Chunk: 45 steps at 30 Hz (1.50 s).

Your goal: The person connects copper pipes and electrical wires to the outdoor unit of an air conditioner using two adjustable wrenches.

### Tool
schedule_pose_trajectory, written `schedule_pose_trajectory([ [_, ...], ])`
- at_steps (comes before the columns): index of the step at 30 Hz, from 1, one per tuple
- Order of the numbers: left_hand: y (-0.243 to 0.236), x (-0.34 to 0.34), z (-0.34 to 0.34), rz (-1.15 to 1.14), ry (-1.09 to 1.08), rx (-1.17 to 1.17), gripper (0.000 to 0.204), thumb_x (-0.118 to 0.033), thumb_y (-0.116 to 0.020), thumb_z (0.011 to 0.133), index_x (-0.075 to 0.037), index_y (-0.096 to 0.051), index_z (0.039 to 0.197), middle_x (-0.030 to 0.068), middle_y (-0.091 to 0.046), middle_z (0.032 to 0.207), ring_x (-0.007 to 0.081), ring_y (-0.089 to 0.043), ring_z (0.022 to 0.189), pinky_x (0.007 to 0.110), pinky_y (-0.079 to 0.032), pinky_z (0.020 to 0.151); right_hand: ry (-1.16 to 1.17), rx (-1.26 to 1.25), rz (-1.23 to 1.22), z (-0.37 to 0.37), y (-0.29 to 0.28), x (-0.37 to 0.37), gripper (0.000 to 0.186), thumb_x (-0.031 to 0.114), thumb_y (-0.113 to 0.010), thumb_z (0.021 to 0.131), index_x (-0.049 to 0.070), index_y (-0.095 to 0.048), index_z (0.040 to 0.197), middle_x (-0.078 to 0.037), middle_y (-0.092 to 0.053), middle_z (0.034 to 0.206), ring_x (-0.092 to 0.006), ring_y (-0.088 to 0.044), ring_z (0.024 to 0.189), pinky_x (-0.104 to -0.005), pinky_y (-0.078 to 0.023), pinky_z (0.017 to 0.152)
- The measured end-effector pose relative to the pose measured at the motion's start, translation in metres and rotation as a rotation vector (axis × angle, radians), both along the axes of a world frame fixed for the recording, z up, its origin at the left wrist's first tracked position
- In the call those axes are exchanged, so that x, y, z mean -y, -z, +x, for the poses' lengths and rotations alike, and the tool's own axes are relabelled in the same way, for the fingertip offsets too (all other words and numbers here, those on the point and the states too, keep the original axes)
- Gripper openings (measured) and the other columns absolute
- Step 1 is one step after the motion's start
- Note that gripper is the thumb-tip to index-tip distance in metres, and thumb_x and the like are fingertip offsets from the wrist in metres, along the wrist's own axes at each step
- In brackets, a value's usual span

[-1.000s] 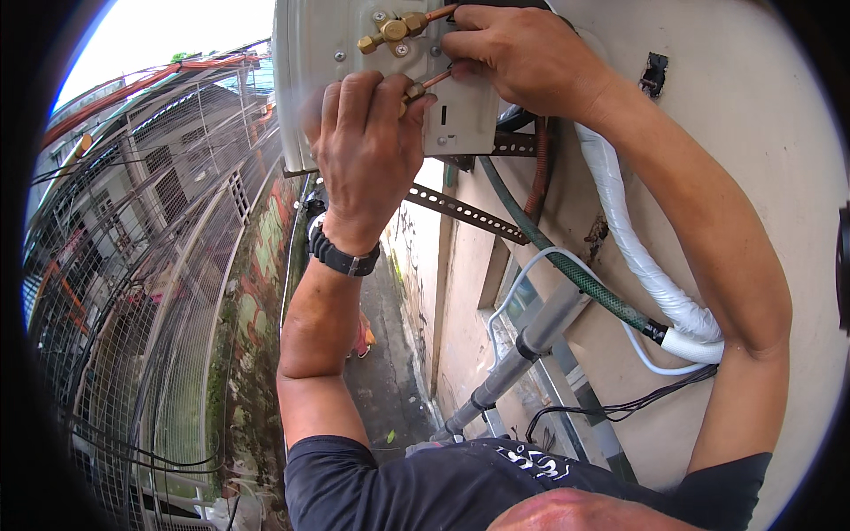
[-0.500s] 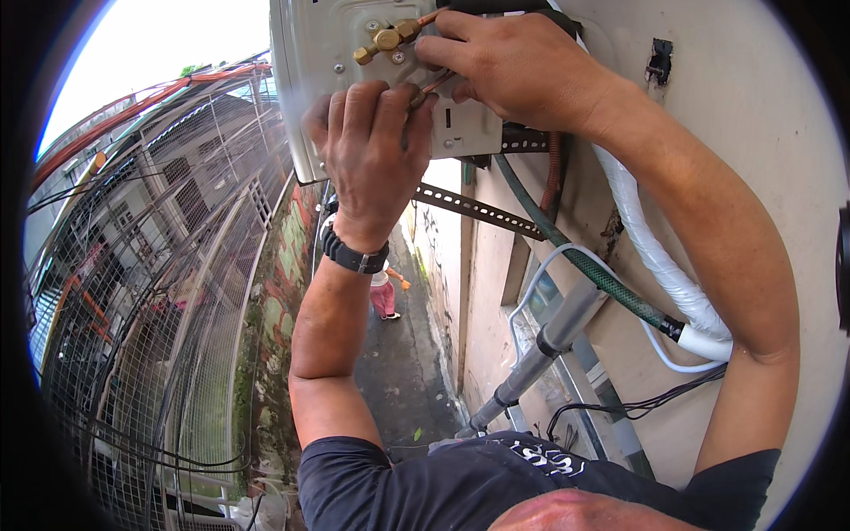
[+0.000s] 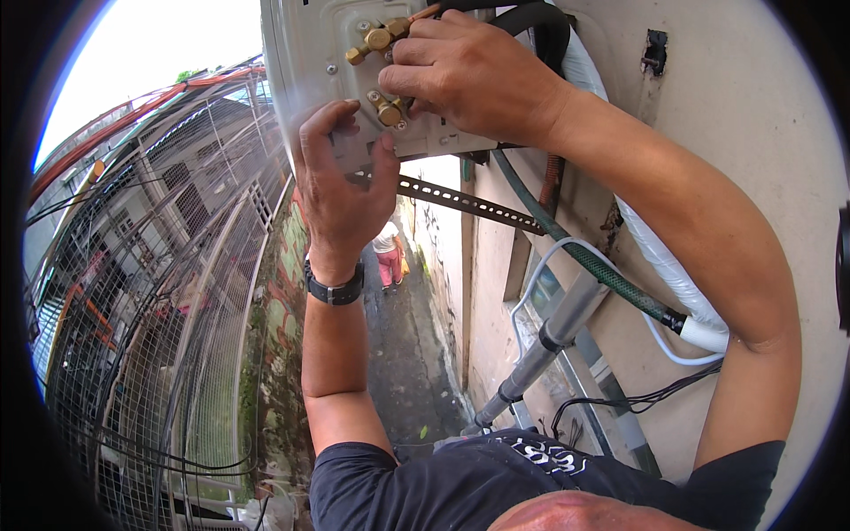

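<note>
Now, the relation that matters lies between your hands: the lower brass service valve [image 3: 388, 113], fixed near the lower edge of the condenser unit's metal side panel [image 3: 339, 87], is up and right of your left hand [image 3: 343, 190], and down and left of your right hand [image 3: 482, 78]. Its long axis seems to slant gently upward to the right, so its pipe end points into your right fingers. Your right hand is the nearer one, reaching in from the right with its fingertips bent at that end. Whether that grip is clamped on the fitting or merely against it, you cannot tell; the fingers cover the spot. Your left grip holds nothing: thumb and forefinger stand well apart, the thumb tip just under the valve, the forefinger to its left. Farther above the lower edge, the upper brass service valve [image 3: 379, 39] meets a copper pipe [image 3: 425, 11] at its upper right, close by your right knuckles.
</note>
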<state>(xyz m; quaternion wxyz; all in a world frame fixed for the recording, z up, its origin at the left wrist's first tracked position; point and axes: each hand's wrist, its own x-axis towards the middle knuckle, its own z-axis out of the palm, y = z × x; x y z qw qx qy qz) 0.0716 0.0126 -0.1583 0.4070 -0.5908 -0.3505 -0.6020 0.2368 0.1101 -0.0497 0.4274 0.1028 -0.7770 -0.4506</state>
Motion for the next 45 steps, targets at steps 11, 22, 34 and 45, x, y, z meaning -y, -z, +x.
schedule_pose_trajectory([
  [11,0.116,-0.006,0.010,0.102,0.360,0.514,0.022,-0.001,-0.062,0.095,0.000,-0.055,0.116,0.0096,-0.051,0.111,0.0182,-0.054,0.101,0.033,-0.046,0.090,0.005,0.108,-0.140,0.003,0.001,0.009,0.018,0.022,-0.073,0.089,0.014,-0.073,0.105,-0.004,-0.073,0.107,-0.0271,-0.070,0.103,-0.0421,-0.057,0.087],
  [22,0.137,-0.014,0.023,-0.096,0.374,0.411,0.013,0.003,-0.066,0.090,0.001,-0.060,0.102,0.0102,-0.060,0.090,0.0227,-0.058,0.081,0.033,-0.047,0.076,-0.086,0.122,-0.247,0.004,0.001,0.006,0.017,0.019,-0.070,0.092,0.008,-0.065,0.104,-0.010,-0.068,0.098,-0.0332,-0.068,0.094,-0.0460,-0.052,0.081],
  [34,-0.003,-0.002,0.017,0.141,-0.045,0.048,0.038,-0.007,-0.084,0.080,-0.002,-0.063,0.111,0.0116,-0.064,0.099,0.0288,-0.064,0.092,0.040,-0.053,0.080,-0.069,0.135,-0.300,0.004,0.003,0.008,0.018,0.015,-0.070,0.092,0.009,-0.064,0.107,-0.010,-0.067,0.101,-0.0336,-0.068,0.097,-0.0441,-0.055,0.085],
  [45,-0.004,-0.017,0.011,0.250,-0.100,-0.026,0.028,-0.010,-0.085,0.082,-0.002,-0.070,0.105,0.0112,-0.072,0.100,0.0291,-0.068,0.090,0.039,-0.056,0.079,-0.099,0.259,-0.420,0.005,-0.008,0.011,0.022,0.007,-0.072,0.089,0.008,-0.064,0.109,-0.012,-0.068,0.104,-0.0341,-0.069,0.099,-0.0444,-0.056,0.086],
])
